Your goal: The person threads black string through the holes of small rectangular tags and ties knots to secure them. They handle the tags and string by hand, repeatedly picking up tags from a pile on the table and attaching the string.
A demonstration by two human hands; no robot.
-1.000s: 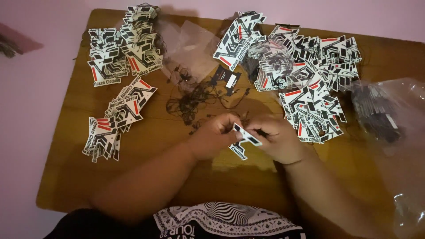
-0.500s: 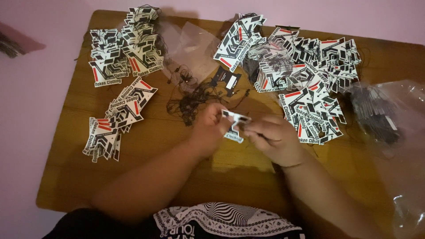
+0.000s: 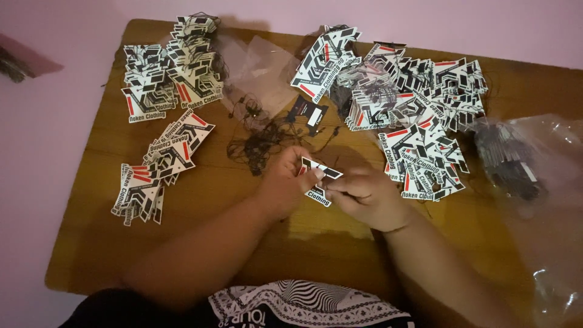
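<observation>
Wooden table (image 3: 200,243), seen from my head camera; heaps of black, white and red card tags to the right (image 3: 425,115) and to the left (image 3: 167,76); a clear plastic bag (image 3: 522,158) at the right edge; a tangle of black strings (image 3: 261,143) just beyond the hands. Left hand (image 3: 285,182) and right hand (image 3: 364,197) meet mid-table, both pinched shut on one card tag (image 3: 317,177) (long axis roughly upright, I think; fingers hide much); it sits between them, the left thumb uppermost.

I looked down on a brown wooden table (image 3: 182,243) against pink floor (image 3: 36,182); the light was dim.
</observation>
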